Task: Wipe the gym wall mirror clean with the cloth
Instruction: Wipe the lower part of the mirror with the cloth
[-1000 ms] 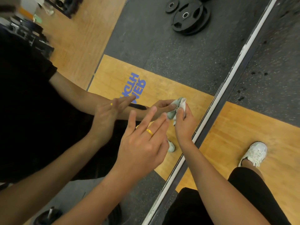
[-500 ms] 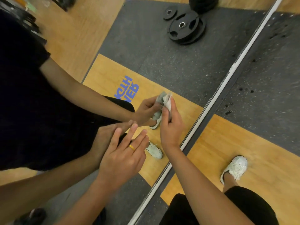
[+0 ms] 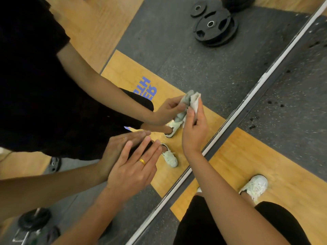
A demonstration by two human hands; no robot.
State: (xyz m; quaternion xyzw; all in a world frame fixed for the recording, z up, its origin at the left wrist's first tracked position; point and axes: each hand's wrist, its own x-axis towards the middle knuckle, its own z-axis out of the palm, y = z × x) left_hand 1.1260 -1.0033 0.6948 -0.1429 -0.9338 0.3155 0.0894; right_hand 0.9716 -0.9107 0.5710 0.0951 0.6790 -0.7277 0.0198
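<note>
The wall mirror fills the left and middle of the view, and its metal bottom edge runs diagonally to the floor. My right hand grips a crumpled pale grey cloth and holds it against the glass low down, near the frame. My left hand, wearing a gold ring, lies flat with straight fingers on the glass to the left. Both hands and the cloth are doubled in the reflection.
Black weight plates show in the reflection at the top. The real floor to the right is grey rubber and a wooden platform, with my white shoe and black-clad knee on it. A dumbbell reflection sits lower left.
My view has tilted down and the hands sit lower along the mirror. My right hand has slid the cloth a little down the glass. My left hand stays flat on the mirror.
</note>
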